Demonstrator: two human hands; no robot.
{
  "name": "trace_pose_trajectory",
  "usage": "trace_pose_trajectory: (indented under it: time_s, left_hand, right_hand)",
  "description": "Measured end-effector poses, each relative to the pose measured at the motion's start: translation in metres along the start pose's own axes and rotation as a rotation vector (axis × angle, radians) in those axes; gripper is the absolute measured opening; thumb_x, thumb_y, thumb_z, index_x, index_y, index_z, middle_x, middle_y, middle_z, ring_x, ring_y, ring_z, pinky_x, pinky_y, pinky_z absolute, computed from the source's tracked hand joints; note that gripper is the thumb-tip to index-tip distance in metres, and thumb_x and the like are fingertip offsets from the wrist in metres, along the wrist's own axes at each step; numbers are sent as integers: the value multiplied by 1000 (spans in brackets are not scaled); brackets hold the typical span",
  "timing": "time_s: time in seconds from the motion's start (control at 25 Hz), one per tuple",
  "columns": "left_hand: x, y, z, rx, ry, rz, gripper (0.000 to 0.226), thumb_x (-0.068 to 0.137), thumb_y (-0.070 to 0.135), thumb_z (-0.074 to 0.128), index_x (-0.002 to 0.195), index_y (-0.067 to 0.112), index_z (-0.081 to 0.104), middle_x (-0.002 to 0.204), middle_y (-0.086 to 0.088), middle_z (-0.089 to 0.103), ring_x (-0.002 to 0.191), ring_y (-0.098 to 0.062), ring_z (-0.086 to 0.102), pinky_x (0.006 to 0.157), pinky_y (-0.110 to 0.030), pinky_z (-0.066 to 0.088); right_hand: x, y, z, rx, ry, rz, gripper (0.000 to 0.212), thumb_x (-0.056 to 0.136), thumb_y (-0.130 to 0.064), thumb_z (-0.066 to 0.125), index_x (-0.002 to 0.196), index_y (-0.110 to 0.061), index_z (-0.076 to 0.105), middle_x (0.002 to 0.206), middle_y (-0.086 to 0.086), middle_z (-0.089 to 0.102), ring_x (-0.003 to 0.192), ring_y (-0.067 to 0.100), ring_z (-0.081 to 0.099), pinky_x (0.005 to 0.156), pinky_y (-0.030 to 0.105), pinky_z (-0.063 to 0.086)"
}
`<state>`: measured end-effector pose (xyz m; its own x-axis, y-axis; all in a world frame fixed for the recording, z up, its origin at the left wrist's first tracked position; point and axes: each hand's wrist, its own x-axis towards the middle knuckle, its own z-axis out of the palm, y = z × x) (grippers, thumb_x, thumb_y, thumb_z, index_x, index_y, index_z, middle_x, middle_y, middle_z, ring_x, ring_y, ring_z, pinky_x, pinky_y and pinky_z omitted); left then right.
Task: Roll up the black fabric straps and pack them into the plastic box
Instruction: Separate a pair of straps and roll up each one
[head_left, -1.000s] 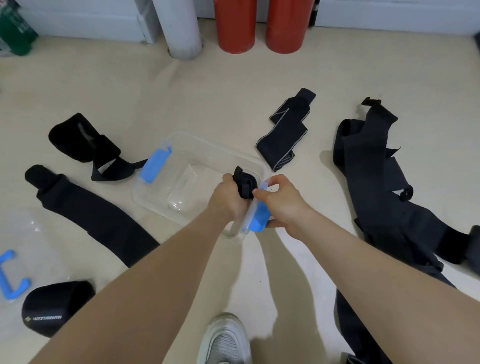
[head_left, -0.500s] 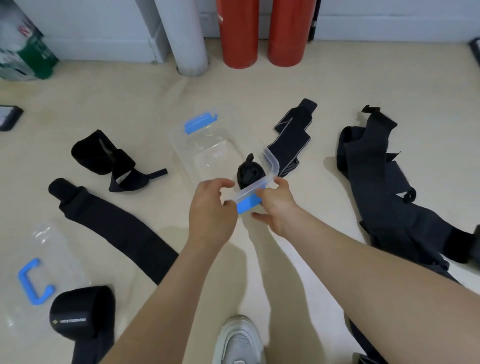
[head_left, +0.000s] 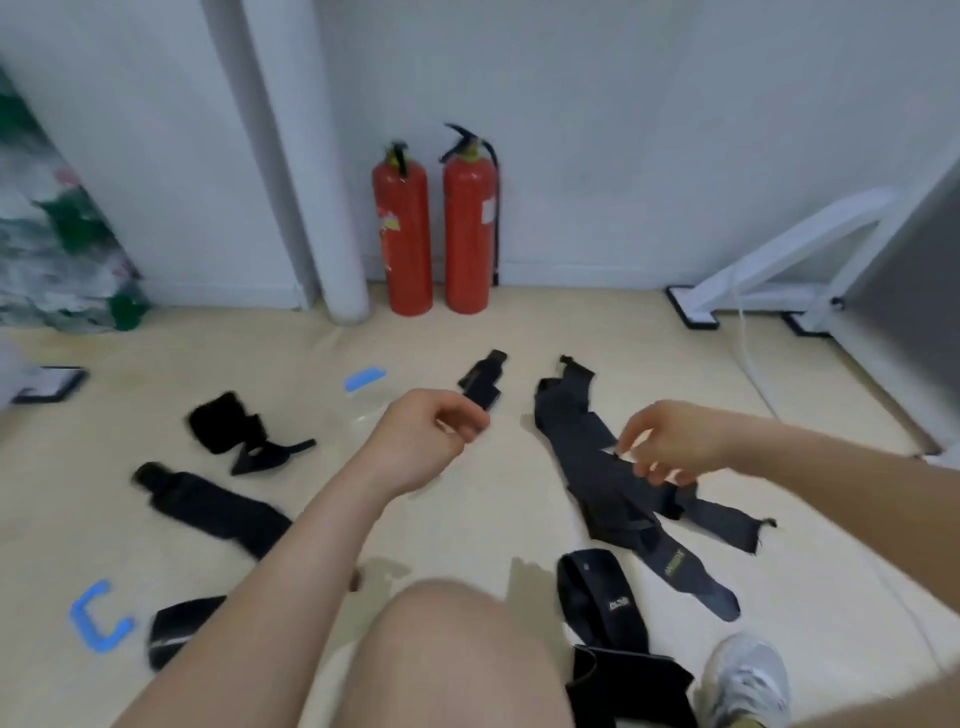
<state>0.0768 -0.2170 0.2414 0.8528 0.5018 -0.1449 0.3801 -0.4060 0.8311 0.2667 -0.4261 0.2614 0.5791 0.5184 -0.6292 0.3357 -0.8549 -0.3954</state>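
You can't read any text here. The near strap bears a small white logo and the right strap a yellow-green one. The left extinguisher and right extinguisher carry labels, all too blurred to read.

plastic box mostly hidden behind left hand, strap logos blurred
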Motion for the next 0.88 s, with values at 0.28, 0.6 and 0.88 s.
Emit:
trace_pose_trajectory:
  time_s: [0.28,0.6,0.88]
  left_hand:
    - [-158,-31,-85,78,294,-271,42,78,-9,43,65,22,69,74,5,69,76,-12,64,73,-26,53]
    - [-170,-181,-119,184,277,-659,32,86,4,51,67,24,68,82,6,70,83,-13,65,64,-16,47]
    - [-53,-311,-143,170,220,-924,26,92,8,49,83,28,63,95,-1,68,74,-14,61,57,-16,44]
  right_hand:
    - [-109,-119,11,-294,103,-421,17,95,-12,54,103,-21,66,88,3,74,76,15,72,66,30,55]
    - [-13,-231,129,-704,-139,-709,36,97,-21,52,132,-28,55,120,-4,60,95,12,52,81,21,41]
    - [187,-270,229,-295,-427,-544,72,99,-17,51,158,-31,12,161,0,25,132,22,46,96,26,44]
